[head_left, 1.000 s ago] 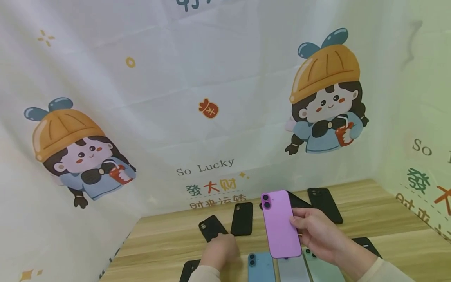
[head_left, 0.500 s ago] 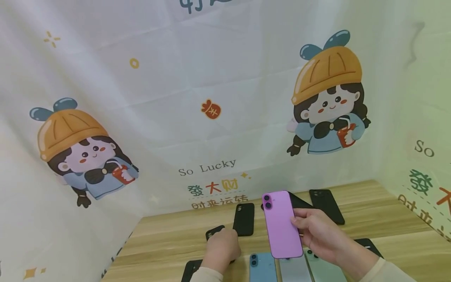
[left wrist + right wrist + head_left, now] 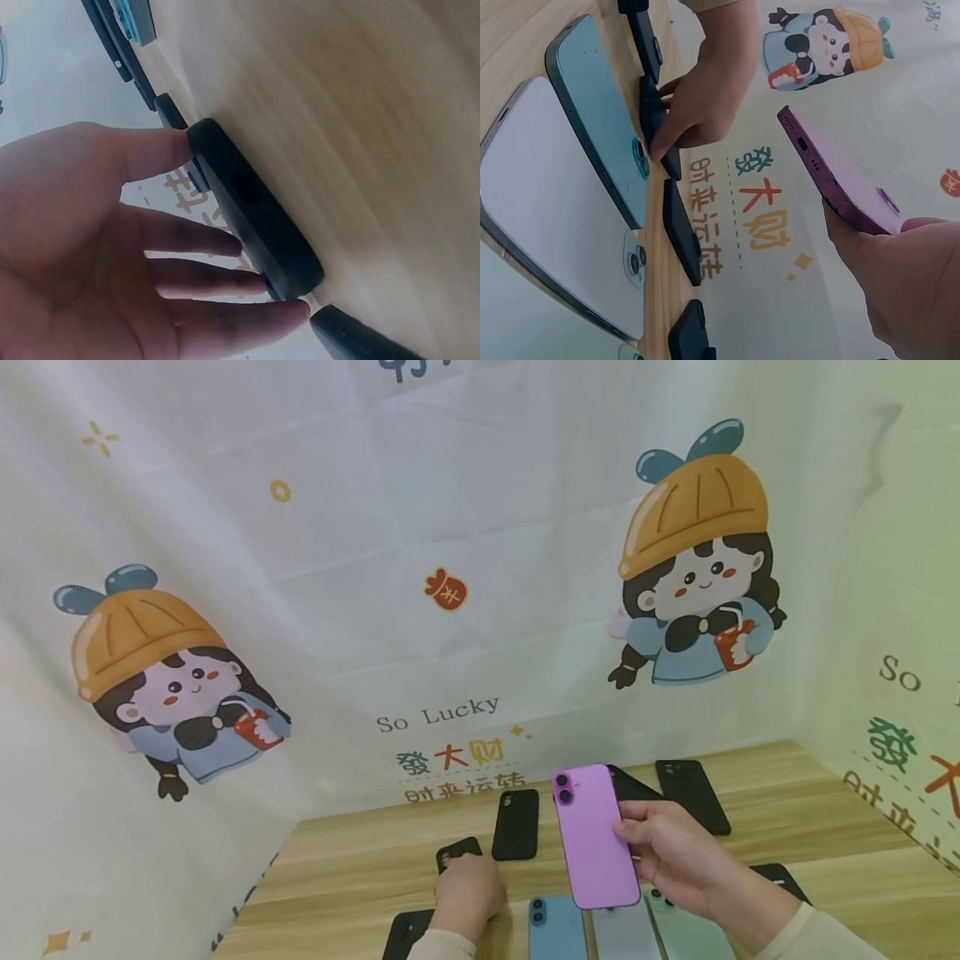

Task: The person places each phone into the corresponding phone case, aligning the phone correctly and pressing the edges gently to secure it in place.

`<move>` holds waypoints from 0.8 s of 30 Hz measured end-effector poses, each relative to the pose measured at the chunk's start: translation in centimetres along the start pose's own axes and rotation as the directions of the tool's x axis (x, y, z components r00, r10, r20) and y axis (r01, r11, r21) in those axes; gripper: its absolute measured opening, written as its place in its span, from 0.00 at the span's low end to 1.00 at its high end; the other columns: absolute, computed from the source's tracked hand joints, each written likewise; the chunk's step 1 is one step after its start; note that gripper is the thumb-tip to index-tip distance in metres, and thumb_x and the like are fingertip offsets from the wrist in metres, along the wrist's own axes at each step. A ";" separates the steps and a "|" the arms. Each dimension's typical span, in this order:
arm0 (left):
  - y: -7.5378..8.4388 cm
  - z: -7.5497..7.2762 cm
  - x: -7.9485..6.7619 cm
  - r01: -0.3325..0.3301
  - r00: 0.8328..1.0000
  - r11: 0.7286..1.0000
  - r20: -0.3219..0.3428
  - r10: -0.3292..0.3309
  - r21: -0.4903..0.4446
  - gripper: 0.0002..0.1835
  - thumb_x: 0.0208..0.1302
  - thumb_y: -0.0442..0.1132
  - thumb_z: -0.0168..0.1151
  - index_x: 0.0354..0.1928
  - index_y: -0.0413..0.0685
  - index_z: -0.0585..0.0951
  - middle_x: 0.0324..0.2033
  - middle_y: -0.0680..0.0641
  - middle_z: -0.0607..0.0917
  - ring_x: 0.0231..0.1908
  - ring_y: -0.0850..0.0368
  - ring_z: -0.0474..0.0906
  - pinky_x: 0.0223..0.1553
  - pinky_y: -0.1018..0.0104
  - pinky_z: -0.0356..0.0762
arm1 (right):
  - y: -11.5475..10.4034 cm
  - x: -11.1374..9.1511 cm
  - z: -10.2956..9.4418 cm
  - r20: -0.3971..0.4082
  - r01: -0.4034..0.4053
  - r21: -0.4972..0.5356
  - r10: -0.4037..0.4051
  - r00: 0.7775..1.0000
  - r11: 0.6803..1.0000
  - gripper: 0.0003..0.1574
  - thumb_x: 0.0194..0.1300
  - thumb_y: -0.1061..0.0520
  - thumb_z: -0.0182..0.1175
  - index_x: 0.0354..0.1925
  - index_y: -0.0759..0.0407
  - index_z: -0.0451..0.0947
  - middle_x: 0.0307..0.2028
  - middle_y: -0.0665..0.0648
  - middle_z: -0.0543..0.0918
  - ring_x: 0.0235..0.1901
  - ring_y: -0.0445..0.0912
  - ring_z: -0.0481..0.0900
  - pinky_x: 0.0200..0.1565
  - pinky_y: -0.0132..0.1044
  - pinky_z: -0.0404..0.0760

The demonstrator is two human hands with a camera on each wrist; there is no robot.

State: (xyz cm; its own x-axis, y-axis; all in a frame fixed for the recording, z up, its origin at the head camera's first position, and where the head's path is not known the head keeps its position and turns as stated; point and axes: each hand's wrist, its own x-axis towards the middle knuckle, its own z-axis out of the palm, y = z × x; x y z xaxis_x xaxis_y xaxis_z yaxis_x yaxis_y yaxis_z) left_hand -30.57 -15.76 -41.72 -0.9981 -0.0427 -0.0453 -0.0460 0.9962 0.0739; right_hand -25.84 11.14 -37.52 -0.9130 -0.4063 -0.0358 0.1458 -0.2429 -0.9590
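Pinkish-purple, the slightly tilted phone bears two dark, stacked lenses.

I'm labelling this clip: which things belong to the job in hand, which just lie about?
In the job, apparently:
pink phone, in right hand
black case, in left hand

Lying about:
blue phone
white phone
green phone
other black cases

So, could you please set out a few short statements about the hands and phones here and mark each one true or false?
1. The right hand holds the pink phone. True.
2. The left hand touches nothing. False: it touches a black case.
3. The pink phone is inside a black case. False: its pink back and edges show bare.
4. In the head view, the blue phone lies left of the green phone. True.
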 end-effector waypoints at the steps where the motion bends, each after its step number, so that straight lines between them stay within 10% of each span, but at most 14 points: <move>1: 0.0 0.1 0.2 -0.010 1.000 1.000 -0.014 0.010 -0.008 0.16 0.68 0.37 0.68 0.51 0.33 0.88 0.56 0.28 0.86 0.59 0.28 0.82 0.53 0.34 0.86 | 0.0 0.0 0.0 0.001 0.001 0.002 -0.001 1.000 1.000 0.36 0.85 0.63 0.41 0.80 0.79 0.45 0.69 0.70 0.76 0.63 0.53 0.81 0.62 0.57 0.84; 11: 0.0 -1.3 0.3 -0.049 0.966 0.997 -0.257 0.030 -0.067 0.31 0.55 0.42 0.80 0.50 0.21 0.82 0.44 0.22 0.83 0.41 0.31 0.87 0.42 0.38 0.88 | 0.4 0.0 -0.1 0.005 0.001 0.007 -0.001 1.000 1.000 0.36 0.85 0.63 0.41 0.79 0.81 0.45 0.67 0.68 0.79 0.61 0.51 0.83 0.61 0.54 0.85; 17: 0.9 -3.7 -0.4 -0.059 0.957 0.977 -0.290 -0.003 -0.207 0.43 0.63 0.46 0.76 0.69 0.23 0.71 0.67 0.20 0.74 0.57 0.23 0.80 0.57 0.34 0.82 | 0.5 0.0 -0.1 0.010 0.009 0.010 -0.009 1.000 1.000 0.36 0.85 0.63 0.41 0.79 0.81 0.45 0.66 0.68 0.79 0.60 0.50 0.83 0.60 0.53 0.86; 21: 1.9 -5.1 -1.5 -0.152 0.948 0.877 -0.318 -0.001 -0.456 0.47 0.64 0.46 0.71 0.79 0.33 0.63 0.78 0.25 0.63 0.71 0.23 0.70 0.68 0.33 0.75 | 0.6 0.0 0.0 0.010 0.009 0.024 -0.009 1.000 1.000 0.36 0.85 0.63 0.41 0.80 0.81 0.44 0.65 0.66 0.80 0.59 0.49 0.83 0.60 0.52 0.86; 24: 2.7 -6.0 -2.8 -0.252 0.945 0.749 -0.324 0.052 -0.613 0.48 0.62 0.46 0.71 0.80 0.37 0.63 0.74 0.28 0.71 0.68 0.31 0.76 0.63 0.37 0.81 | 0.6 0.1 0.1 -0.004 0.017 0.038 -0.017 1.000 0.999 0.36 0.85 0.63 0.41 0.80 0.81 0.44 0.66 0.66 0.79 0.60 0.49 0.83 0.61 0.53 0.85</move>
State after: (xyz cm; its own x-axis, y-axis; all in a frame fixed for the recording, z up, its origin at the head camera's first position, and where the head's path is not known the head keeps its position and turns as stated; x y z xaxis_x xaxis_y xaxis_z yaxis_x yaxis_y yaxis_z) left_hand -28.15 -13.44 -35.46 -0.9587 -0.0136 0.2842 0.1908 0.7101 0.6778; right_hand -25.78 10.90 -38.03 -0.9168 -0.3988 -0.0208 0.1447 -0.2832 -0.9481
